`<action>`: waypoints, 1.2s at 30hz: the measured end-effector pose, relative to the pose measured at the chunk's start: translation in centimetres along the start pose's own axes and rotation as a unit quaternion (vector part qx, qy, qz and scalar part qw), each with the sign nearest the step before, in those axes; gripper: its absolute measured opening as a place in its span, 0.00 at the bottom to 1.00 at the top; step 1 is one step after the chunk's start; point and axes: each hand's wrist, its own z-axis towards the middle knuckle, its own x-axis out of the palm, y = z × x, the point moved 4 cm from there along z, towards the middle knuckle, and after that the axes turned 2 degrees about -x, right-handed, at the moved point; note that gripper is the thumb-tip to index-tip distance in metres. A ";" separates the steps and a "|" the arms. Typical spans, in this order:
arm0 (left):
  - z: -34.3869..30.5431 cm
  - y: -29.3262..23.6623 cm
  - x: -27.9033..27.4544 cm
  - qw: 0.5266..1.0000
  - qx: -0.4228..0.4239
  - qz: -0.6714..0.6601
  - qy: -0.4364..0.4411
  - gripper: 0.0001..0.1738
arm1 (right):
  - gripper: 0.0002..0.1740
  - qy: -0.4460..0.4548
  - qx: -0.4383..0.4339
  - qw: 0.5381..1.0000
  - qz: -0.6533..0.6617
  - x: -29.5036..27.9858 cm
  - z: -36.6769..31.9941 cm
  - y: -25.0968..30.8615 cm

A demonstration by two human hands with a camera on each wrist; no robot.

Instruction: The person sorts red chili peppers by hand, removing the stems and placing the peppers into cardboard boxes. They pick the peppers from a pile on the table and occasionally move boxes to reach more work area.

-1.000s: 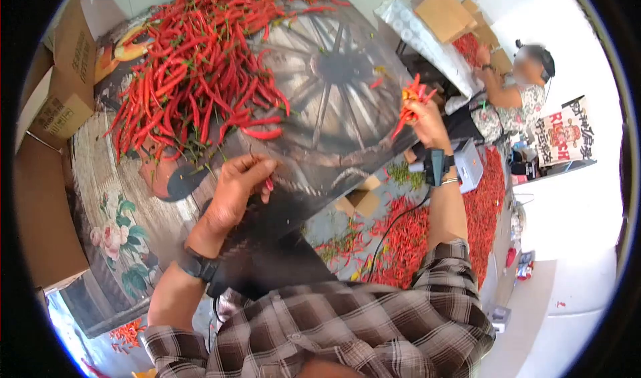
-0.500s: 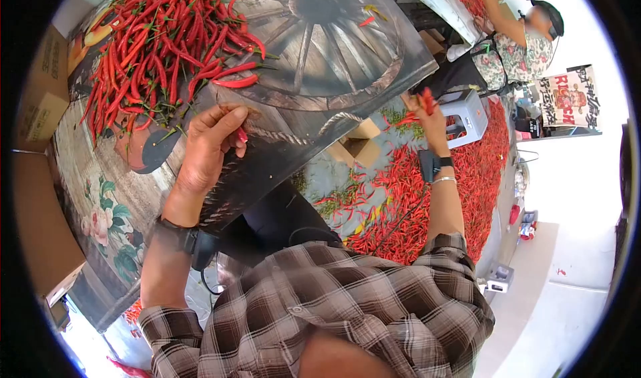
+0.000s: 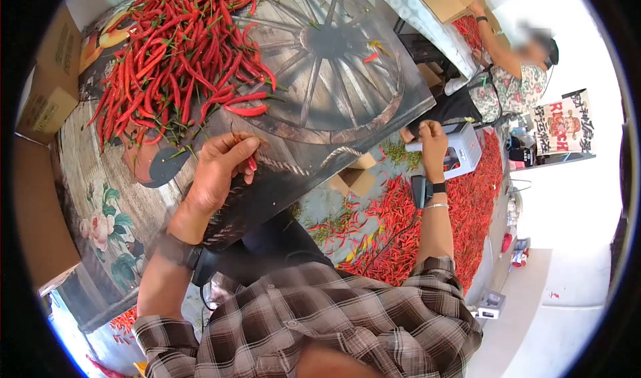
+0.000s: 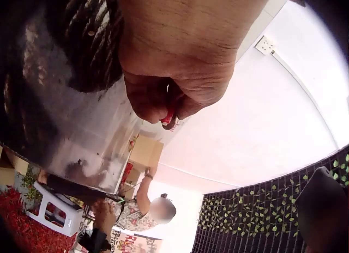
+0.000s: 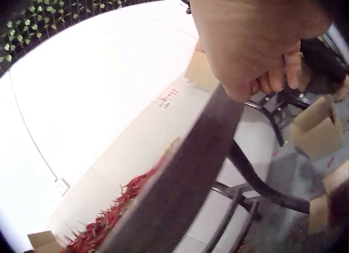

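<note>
The left hand (image 3: 215, 176) pinches a small red chili (image 3: 252, 163) between thumb and fingers, over the near edge of the printed table (image 3: 160, 208). In the left wrist view the left hand (image 4: 182, 62) hides most of that chili (image 4: 169, 118). Beyond it, red chilies with green stems lie heaped in a pile (image 3: 177, 57). Out past the table's right edge, above the floor, the right hand (image 3: 434, 149) has loosely bent fingers with nothing visible in them. The right wrist view shows the same hand (image 5: 259, 46) from behind, its palm hidden.
Many red chilies (image 3: 461, 211) cover the floor at right, by a grey-white stool (image 3: 462, 152) and a small open carton (image 3: 354, 177). Cardboard boxes (image 3: 47, 204) stand at left. Another person (image 3: 521, 77) works at a second table (image 3: 427, 27) with chilies.
The chilies seen in the right hand earlier are gone from its fingers, and that hand has come down toward the stool. The left hand keeps its pinch; the head view has shifted.
</note>
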 end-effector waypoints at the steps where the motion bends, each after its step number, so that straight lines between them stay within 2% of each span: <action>1: 0.0 0.0 0.0 1.000 0.004 -0.001 -0.001 0.10 | 0.11 -0.003 -0.011 0.999 0.030 0.2 0.6 1.5; 4: 0.0 0.1 0.0 1.000 0.008 -0.008 0.003 0.10 | 0.11 0.008 0.001 0.997 0.080 1.4 1.9 5.4; 6: 0.0 0.0 0.1 1.000 0.005 -0.013 0.002 0.10 | 0.10 0.014 -0.064 0.997 0.044 2.6 3.1 7.3; 12: -0.1 0.0 0.0 1.000 -0.001 -0.012 0.003 0.11 | 0.09 0.085 -0.095 0.991 0.047 7.4 7.3 8.2; 14: -0.1 0.1 0.0 1.000 0.001 -0.012 0.004 0.10 | 0.10 0.094 -0.149 0.984 0.038 9.2 8.8 8.0; 15: -0.1 0.1 0.0 1.000 -0.002 -0.011 0.007 0.10 | 0.10 0.091 -0.156 0.983 -0.018 9.7 9.3 8.5; 16: -0.1 0.0 0.0 1.000 0.001 -0.011 0.006 0.10 | 0.10 0.091 -0.159 0.983 -0.017 10.3 9.8 8.5; 18: -0.2 0.0 0.0 1.000 -0.010 -0.012 0.003 0.10 | 0.11 0.085 -0.237 0.964 -0.079 11.4 10.5 9.4; 19: -0.2 -0.1 0.0 1.000 -0.007 -0.012 0.001 0.10 | 0.11 0.085 -0.240 0.964 -0.077 11.7 10.8 9.5; 21: -0.2 -0.1 0.0 1.000 -0.006 -0.020 0.012 0.10 | 0.12 0.109 -0.225 0.949 -0.190 12.6 11.4 9.1; 25: -0.2 0.0 -0.1 1.000 -0.011 -0.022 0.009 0.10 | 0.10 0.100 -0.259 0.942 -0.189 13.7 12.1 9.1; 27: -0.2 -0.2 0.1 1.000 -0.009 -0.018 0.015 0.10 | 0.08 0.065 -0.313 0.915 -0.244 13.4 11.8 9.2; 28: -0.3 -0.3 0.1 1.000 -0.009 -0.019 0.015 0.10 | 0.08 0.066 -0.314 0.915 -0.245 13.3 11.7 9.0; 30: -0.3 -0.4 0.2 1.000 -0.005 -0.019 0.008 0.10 | 0.09 0.080 -0.214 0.959 -0.169 12.9 12.1 7.8; 31: -0.3 -0.4 0.1 1.000 -0.003 -0.020 0.007 0.10 | 0.09 0.080 -0.217 0.958 -0.169 12.7 12.3 7.7; 33: -0.4 -0.5 0.2 1.000 -0.007 -0.015 0.011 0.10 | 0.13 0.085 -0.081 0.991 -0.064 11.8 12.9 6.7; 36: -0.3 -0.5 0.2 1.000 -0.015 -0.013 0.011 0.10 | 0.12 0.056 -0.087 0.994 -0.042 10.4 13.4 7.1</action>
